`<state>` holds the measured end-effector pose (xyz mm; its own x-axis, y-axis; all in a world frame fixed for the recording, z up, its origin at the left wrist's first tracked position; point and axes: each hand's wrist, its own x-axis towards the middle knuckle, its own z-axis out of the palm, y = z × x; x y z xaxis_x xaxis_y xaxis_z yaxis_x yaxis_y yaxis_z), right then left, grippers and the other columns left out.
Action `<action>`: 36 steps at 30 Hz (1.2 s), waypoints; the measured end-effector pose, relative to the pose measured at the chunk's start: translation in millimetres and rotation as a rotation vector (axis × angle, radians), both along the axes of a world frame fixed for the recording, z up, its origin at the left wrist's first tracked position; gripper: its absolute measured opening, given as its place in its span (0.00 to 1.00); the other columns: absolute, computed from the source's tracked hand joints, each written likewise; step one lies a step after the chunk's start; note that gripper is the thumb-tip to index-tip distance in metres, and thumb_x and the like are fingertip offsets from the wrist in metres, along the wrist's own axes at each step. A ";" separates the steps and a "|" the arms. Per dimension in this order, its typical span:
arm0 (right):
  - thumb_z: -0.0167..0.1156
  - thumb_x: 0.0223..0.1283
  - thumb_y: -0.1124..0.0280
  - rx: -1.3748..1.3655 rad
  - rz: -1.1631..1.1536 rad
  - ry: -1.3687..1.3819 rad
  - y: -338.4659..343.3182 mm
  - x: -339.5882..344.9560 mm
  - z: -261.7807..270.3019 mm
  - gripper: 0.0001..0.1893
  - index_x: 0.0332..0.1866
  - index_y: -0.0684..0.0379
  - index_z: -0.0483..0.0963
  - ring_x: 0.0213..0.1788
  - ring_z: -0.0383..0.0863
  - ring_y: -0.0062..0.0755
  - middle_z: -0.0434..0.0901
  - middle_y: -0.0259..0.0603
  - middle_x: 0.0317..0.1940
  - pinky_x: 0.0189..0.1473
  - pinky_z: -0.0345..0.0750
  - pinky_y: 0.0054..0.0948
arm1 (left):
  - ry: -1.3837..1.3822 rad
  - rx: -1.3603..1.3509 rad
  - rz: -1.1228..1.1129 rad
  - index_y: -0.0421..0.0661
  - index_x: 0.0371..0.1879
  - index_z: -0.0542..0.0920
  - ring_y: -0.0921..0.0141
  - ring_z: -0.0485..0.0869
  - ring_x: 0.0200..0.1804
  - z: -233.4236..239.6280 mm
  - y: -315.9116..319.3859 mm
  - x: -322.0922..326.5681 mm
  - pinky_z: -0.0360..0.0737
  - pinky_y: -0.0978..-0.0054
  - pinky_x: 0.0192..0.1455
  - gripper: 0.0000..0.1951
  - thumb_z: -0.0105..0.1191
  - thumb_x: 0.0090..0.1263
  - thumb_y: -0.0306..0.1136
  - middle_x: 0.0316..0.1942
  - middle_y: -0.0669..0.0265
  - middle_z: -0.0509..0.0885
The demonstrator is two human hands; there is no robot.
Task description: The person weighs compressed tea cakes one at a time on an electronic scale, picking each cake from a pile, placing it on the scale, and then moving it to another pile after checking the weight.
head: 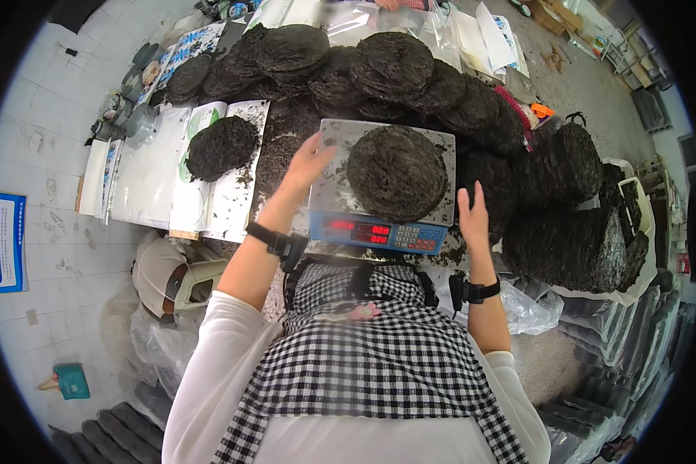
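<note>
A round, dark cake of what looks like dried seaweed lies flat on the steel pan of a blue digital scale, whose red display is lit. My left hand is at the pan's left edge, apart from the cake, with nothing in it. Off the right side of the pan, my right hand is empty with its fingers apart. A looser dark clump rests on a white printed sheet left of the scale. Dark crumbs are scattered over the pan and the sheet.
Several similar cakes are piled behind the scale. Right of it stand large dark bundles and a white lined container holding more. A stool is below the table at left. Another person's hand shows at the far edge.
</note>
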<state>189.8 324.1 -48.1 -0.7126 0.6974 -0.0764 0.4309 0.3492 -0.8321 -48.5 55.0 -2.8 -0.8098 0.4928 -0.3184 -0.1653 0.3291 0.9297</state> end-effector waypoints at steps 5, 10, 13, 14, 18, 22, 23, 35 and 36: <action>0.57 0.62 0.47 -0.309 0.115 -0.054 -46.8 -31.2 -0.6 0.50 0.73 0.70 0.37 0.75 0.48 0.48 0.47 0.62 0.72 0.71 0.53 0.37 | -0.121 0.054 -0.215 0.37 0.72 0.45 0.61 0.62 0.69 -45.6 41.4 8.3 0.61 0.67 0.69 0.43 0.55 0.69 0.47 0.70 0.49 0.60; 0.69 0.53 0.72 -0.749 -0.171 0.366 -54.9 -43.6 18.0 0.53 0.76 0.51 0.35 0.68 0.58 0.43 0.49 0.50 0.70 0.66 0.63 0.38 | 0.005 0.105 -0.237 0.41 0.72 0.47 0.60 0.63 0.69 -15.2 54.1 29.4 0.63 0.66 0.68 0.38 0.54 0.69 0.37 0.69 0.50 0.61; 0.65 0.53 0.79 -0.773 -0.247 0.524 -32.1 -55.6 53.3 0.51 0.76 0.49 0.37 0.64 0.65 0.40 0.60 0.46 0.66 0.62 0.69 0.36 | -0.093 0.227 -0.197 0.45 0.74 0.41 0.61 0.61 0.70 21.9 60.6 24.0 0.64 0.66 0.67 0.42 0.55 0.70 0.40 0.72 0.51 0.53; 0.63 0.53 0.80 -0.805 -0.271 0.597 -17.8 -64.2 65.9 0.50 0.75 0.50 0.37 0.63 0.67 0.40 0.63 0.46 0.64 0.60 0.71 0.37 | -0.187 0.327 -0.140 0.46 0.74 0.41 0.61 0.60 0.71 32.6 62.0 22.5 0.64 0.65 0.68 0.42 0.55 0.70 0.40 0.73 0.52 0.52; 0.64 0.54 0.77 -0.840 -0.335 0.902 75.7 -116.3 81.6 0.47 0.74 0.50 0.39 0.62 0.67 0.44 0.61 0.47 0.64 0.59 0.73 0.47 | 0.032 0.318 -0.065 0.44 0.73 0.53 0.62 0.62 0.70 50.5 50.3 1.9 0.63 0.65 0.68 0.33 0.52 0.71 0.33 0.73 0.56 0.54; 0.72 0.47 0.64 -0.804 -0.562 0.837 157.3 -178.8 18.4 0.55 0.74 0.42 0.37 0.67 0.60 0.49 0.56 0.44 0.69 0.56 0.60 0.69 | 0.093 0.282 0.070 0.43 0.65 0.67 0.65 0.71 0.62 21.3 23.3 -2.7 0.72 0.70 0.59 0.25 0.53 0.67 0.28 0.60 0.56 0.72; 0.73 0.45 0.61 -0.783 -0.653 0.762 163.4 -193.3 6.8 0.57 0.74 0.41 0.36 0.68 0.58 0.50 0.55 0.43 0.70 0.56 0.56 0.73 | 0.057 0.245 0.104 0.42 0.64 0.68 0.66 0.73 0.60 5.3 10.7 -3.5 0.72 0.72 0.58 0.25 0.53 0.67 0.27 0.58 0.55 0.74; 0.69 0.50 0.62 0.706 -0.365 0.309 191.4 -60.8 77.2 0.31 0.58 0.65 0.69 0.63 0.67 0.51 0.72 0.52 0.57 0.62 0.66 0.40 | 0.078 -0.032 0.285 0.37 0.59 0.72 0.77 0.74 0.45 -17.9 -87.0 15.2 0.71 0.79 0.51 0.19 0.51 0.70 0.29 0.46 0.68 0.78; 0.70 0.47 0.55 0.978 -0.410 0.060 197.1 -35.9 94.9 0.39 0.64 0.61 0.64 0.69 0.58 0.55 0.64 0.52 0.65 0.65 0.61 0.52 | 0.118 -0.017 0.301 0.37 0.59 0.72 0.77 0.74 0.45 -11.9 -79.6 20.0 0.70 0.80 0.50 0.19 0.51 0.70 0.29 0.46 0.68 0.78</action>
